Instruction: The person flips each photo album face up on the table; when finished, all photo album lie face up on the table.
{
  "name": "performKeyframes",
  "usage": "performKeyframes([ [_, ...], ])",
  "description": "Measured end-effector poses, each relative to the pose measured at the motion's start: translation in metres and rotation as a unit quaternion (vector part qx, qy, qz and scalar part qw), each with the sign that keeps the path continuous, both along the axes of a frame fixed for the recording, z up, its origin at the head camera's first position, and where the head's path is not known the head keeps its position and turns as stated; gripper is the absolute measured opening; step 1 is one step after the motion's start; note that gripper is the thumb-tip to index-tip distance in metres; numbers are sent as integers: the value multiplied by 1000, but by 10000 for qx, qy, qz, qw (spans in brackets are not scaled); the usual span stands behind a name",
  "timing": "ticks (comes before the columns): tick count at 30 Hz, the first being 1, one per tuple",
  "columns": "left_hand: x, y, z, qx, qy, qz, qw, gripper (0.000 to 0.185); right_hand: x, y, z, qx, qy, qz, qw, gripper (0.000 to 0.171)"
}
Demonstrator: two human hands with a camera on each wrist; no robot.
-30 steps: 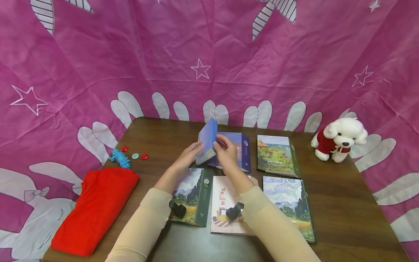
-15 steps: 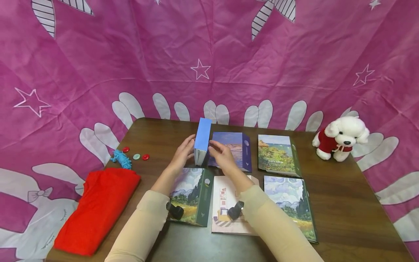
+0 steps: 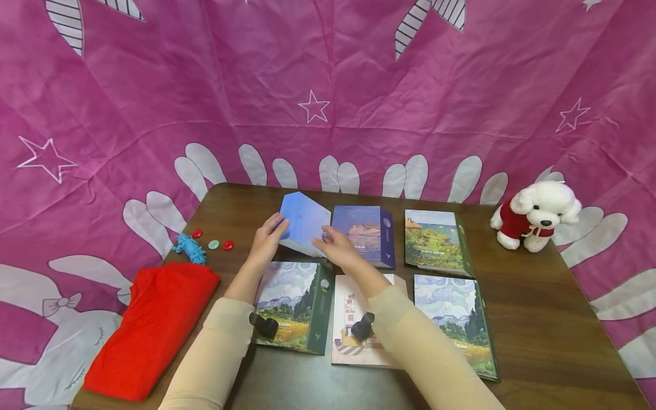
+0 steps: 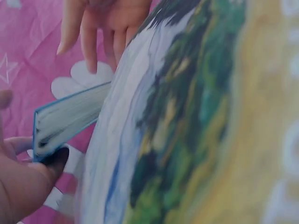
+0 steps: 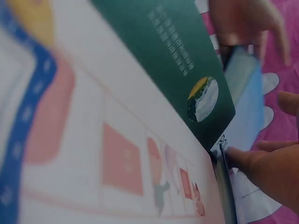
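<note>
Both hands hold a light blue book [image 3: 306, 230] tilted over the back middle of the brown table [image 3: 538, 319]. My left hand [image 3: 267, 239] grips its left edge, thumb under a corner in the left wrist view [image 4: 23, 186]. My right hand [image 3: 335, 250] pinches its lower right corner, fingertips at the book's edge in the right wrist view [image 5: 266, 168]. The book's page edges [image 4: 65, 121] show in the left wrist view. A purple album [image 3: 365, 234] lies just to its right.
Several albums lie flat: a green landscape one [image 3: 433, 239], a cypress one [image 3: 292, 304] under my left forearm, a pink-white one [image 3: 353, 324], another cypress one [image 3: 451, 319]. A plush dog [image 3: 535, 216] sits back right. Red cloth [image 3: 151, 327], blue string [image 3: 188, 249] and buttons [image 3: 212, 245] lie left.
The blue book stood upright on its edge beside the purple album; it has tipped over to the left, and both hands have moved left with it.
</note>
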State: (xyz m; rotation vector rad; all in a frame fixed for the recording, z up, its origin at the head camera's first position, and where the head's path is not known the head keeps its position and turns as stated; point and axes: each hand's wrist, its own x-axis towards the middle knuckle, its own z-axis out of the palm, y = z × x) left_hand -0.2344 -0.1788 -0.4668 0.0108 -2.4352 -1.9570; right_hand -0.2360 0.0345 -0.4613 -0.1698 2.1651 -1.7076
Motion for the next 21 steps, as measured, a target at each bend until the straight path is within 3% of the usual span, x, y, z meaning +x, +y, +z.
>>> performKeyframes([
  [5, -4, -10, -9, -325, -678, -12, 9972, 72, -1, 1, 0, -205, -36, -195, 9996, 65],
  [9, -4, -12, -9, -248, -842, -108, 9961, 69, -3, 5, -5, -441, -15, -388, 9983, 59],
  [15, -6, -8, -2, -339, -498, -225, 9979, 69, -5, 16, -4, -740, -26, -765, 9943, 53],
  [21, 0, 13, 18, -556, 6, -458, 9974, 70, -3, 41, 13, -939, 74, -1054, 9900, 52],
])
